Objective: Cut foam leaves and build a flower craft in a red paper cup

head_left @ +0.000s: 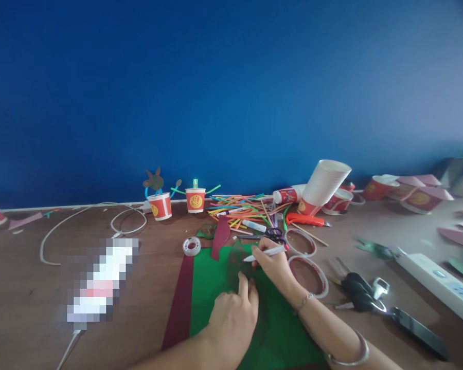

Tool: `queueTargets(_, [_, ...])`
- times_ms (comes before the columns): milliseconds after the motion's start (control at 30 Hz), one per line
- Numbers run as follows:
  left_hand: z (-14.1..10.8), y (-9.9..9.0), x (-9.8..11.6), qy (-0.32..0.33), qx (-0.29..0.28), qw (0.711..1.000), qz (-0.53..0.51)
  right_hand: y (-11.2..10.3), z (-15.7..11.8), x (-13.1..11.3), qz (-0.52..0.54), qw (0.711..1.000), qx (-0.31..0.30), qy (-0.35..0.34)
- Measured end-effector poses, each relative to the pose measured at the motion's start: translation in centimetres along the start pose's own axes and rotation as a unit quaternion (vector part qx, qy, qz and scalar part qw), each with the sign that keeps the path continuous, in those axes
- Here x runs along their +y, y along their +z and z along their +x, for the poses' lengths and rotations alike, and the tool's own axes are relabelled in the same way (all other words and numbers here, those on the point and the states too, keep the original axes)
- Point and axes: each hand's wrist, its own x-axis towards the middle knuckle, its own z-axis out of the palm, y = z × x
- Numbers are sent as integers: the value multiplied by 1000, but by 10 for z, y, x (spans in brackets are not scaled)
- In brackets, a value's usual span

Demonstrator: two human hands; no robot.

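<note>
My right hand (272,262) grips a white marker (268,253) with a red end, its tip low over the green paper (208,293). My left hand (233,313) rests on that sheet, index and middle fingers stretched forward and the others partly curled. Dark maroon paper (179,303) shows under the green sheet's left side. Just beyond the sheet lie a maroon paper cutout (220,236), dark-handled scissors (275,235) and a glue stick (253,226). A roll of clear tape (192,246) sits at the sheet's far left corner.
Behind are a pile of coloured straws (235,205), a leaning stack of paper cups (324,182) and two decorated cups (195,200). An orange cutter (304,220), tape rings (310,275), keys (360,293) and a power strip (440,282) lie right. A blurred phone (102,280) lies left.
</note>
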Motion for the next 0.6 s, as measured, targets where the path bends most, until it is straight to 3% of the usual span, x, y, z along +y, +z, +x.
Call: queueTargets(600, [0, -1, 0, 2, -4, 1000, 2, 3, -1, -3, -91, 996, -24, -1])
